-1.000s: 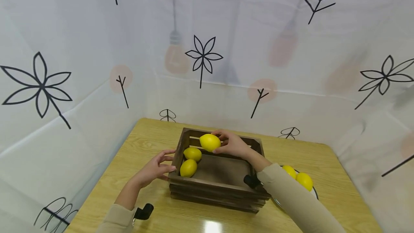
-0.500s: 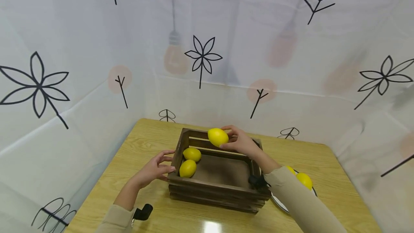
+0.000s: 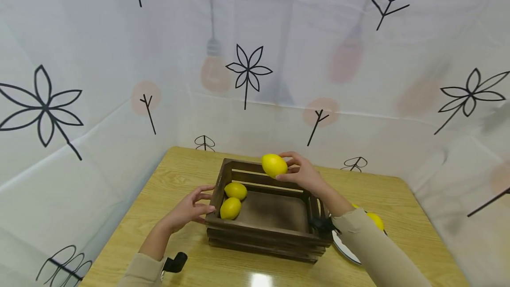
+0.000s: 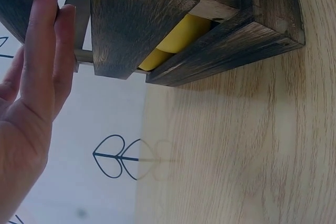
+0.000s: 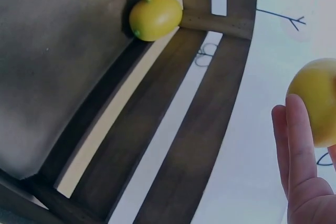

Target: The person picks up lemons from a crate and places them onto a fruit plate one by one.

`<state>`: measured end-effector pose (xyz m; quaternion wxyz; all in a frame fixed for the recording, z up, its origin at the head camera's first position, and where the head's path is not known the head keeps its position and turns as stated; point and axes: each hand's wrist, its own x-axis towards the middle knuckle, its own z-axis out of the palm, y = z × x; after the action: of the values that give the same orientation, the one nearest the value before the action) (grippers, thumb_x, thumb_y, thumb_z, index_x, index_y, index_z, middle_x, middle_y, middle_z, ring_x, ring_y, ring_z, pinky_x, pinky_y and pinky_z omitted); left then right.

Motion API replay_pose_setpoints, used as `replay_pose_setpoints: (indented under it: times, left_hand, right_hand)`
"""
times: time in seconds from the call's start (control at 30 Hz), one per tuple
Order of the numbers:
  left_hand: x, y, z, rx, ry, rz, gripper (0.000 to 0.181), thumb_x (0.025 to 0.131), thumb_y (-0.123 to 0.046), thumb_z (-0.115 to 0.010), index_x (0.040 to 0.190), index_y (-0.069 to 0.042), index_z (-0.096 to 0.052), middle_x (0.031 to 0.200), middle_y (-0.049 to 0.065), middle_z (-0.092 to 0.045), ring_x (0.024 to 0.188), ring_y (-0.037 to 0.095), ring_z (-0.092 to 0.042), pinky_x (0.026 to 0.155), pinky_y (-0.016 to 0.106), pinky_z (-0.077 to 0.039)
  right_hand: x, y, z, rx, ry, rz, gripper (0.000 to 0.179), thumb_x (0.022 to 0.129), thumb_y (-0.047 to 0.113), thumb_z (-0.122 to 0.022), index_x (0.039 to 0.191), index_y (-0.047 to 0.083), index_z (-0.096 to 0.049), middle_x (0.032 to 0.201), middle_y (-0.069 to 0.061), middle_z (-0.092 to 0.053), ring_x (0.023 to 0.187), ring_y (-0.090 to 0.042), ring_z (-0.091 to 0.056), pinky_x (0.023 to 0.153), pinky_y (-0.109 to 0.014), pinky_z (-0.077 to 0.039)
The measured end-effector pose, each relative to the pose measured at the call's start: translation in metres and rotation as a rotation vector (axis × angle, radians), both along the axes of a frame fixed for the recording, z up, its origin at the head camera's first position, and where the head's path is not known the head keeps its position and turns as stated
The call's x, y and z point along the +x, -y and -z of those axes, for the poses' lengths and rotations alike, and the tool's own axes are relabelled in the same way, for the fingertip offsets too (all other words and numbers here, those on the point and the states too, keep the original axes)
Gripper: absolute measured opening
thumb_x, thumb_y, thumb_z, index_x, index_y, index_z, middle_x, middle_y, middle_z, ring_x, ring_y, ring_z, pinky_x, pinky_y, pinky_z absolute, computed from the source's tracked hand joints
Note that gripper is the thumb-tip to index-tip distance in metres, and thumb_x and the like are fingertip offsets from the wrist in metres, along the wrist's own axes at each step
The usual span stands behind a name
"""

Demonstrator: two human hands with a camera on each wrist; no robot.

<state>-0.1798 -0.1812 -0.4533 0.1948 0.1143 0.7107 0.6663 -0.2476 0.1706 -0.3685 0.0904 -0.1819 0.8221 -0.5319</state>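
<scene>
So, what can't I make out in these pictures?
Head view: a beige cloth sleeve hides much of the round white plate and how many yellow lemons it holds.
Right wrist view: the picture's edge cuts through the yellow lemon in the bare right hand.
Left wrist view: dark wooden crate slats cover most of the lemons behind.

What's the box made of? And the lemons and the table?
Box: probably wood, stained dark and matte; it shows streaky grain. Lemons: smooth, faintly shiny, yellow; real fruit or plastic, I can't tell. Table: pale wood or a lookalike, glossy, with grain and a bright reflection.
</scene>
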Motion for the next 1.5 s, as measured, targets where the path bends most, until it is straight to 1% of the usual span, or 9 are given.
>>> replay_pose_setpoints:
  times: [0.1, 0.3, 0.5, 0.73, 0.97, 1.07, 1.23, 1.5]
  left_hand:
    - [0.000, 0.001, 0.000, -0.003, -0.004, 0.000, 0.067, 0.088, -0.019, -0.066, 0.144, -0.011, -0.029, 0.135, 0.024, -0.034, 0.102, 0.031, -0.055, 0.074, 0.045, -0.052]
    - [0.000, 0.001, 0.002, -0.009, -0.005, -0.001, 0.067, 0.088, -0.020, -0.066, 0.143, -0.012, -0.030, 0.135, 0.024, -0.034, 0.104, 0.031, -0.054, 0.075, 0.045, -0.052]
    - [-0.002, 0.002, 0.003, -0.009, 0.000, -0.001, 0.067, 0.087, -0.021, -0.066, 0.143, -0.013, -0.030, 0.135, 0.023, -0.034, 0.103, 0.031, -0.055, 0.074, 0.045, -0.052]
    - [0.000, 0.001, 0.001, -0.011, -0.005, 0.002, 0.067, 0.088, -0.019, -0.066, 0.144, -0.012, -0.029, 0.135, 0.023, -0.034, 0.104, 0.031, -0.054, 0.074, 0.045, -0.052]
    - [0.001, 0.001, -0.001, -0.012, -0.005, 0.000, 0.067, 0.088, -0.019, -0.066, 0.144, -0.012, -0.029, 0.134, 0.023, -0.034, 0.103, 0.031, -0.054, 0.074, 0.045, -0.051]
    - [0.001, 0.001, -0.001, -0.015, -0.004, 0.000, 0.067, 0.088, -0.020, -0.065, 0.144, -0.012, -0.029, 0.134, 0.023, -0.034, 0.103, 0.031, -0.054, 0.074, 0.045, -0.051]
    - [0.000, 0.001, 0.000, -0.013, -0.004, 0.001, 0.067, 0.088, -0.019, -0.065, 0.144, -0.012, -0.029, 0.135, 0.023, -0.034, 0.102, 0.031, -0.055, 0.074, 0.045, -0.052]
    - [0.001, 0.000, -0.002, -0.008, -0.004, -0.002, 0.067, 0.088, -0.019, -0.066, 0.144, -0.011, -0.030, 0.135, 0.024, -0.034, 0.101, 0.030, -0.055, 0.074, 0.045, -0.052]
  right_hand:
    - [0.001, -0.003, -0.001, -0.014, 0.005, 0.012, 0.060, 0.075, 0.024, -0.079, 0.128, 0.018, -0.050, 0.115, -0.016, -0.049, 0.098, -0.030, -0.058, 0.076, -0.038, -0.051]
    - [0.006, -0.011, -0.004, -0.030, -0.011, 0.036, 0.060, 0.076, 0.021, -0.078, 0.128, 0.015, -0.049, 0.115, -0.018, -0.048, 0.095, -0.030, -0.058, 0.078, -0.041, -0.051]
    - [0.015, -0.019, -0.009, -0.053, -0.027, 0.059, 0.059, 0.078, 0.017, -0.076, 0.129, 0.012, -0.047, 0.114, -0.021, -0.047, 0.094, -0.030, -0.060, 0.077, -0.039, -0.051]
    - [0.021, -0.033, -0.012, -0.054, -0.037, 0.099, 0.061, 0.077, 0.019, -0.077, 0.130, 0.014, -0.046, 0.111, -0.019, -0.049, 0.096, -0.030, -0.060, 0.080, -0.047, -0.049]
    - [0.028, -0.047, -0.013, -0.042, -0.065, 0.108, 0.060, 0.081, 0.022, -0.074, 0.133, 0.014, -0.044, 0.113, -0.017, -0.049, 0.096, -0.028, -0.060, 0.080, -0.039, -0.049]
    - [0.032, -0.053, -0.012, -0.026, -0.074, 0.127, 0.060, 0.080, 0.024, -0.074, 0.132, 0.016, -0.045, 0.113, -0.015, -0.050, 0.094, -0.026, -0.061, 0.080, -0.039, -0.049]
    - [0.037, -0.061, -0.011, -0.018, -0.081, 0.132, 0.059, 0.081, 0.023, -0.074, 0.131, 0.014, -0.045, 0.112, -0.016, -0.050, 0.092, -0.026, -0.061, 0.079, -0.041, -0.049]
    - [0.044, -0.074, -0.012, 0.001, -0.076, 0.153, 0.058, 0.082, 0.022, -0.073, 0.132, 0.014, -0.044, 0.112, -0.017, -0.049, 0.091, -0.025, -0.061, 0.078, -0.038, -0.049]
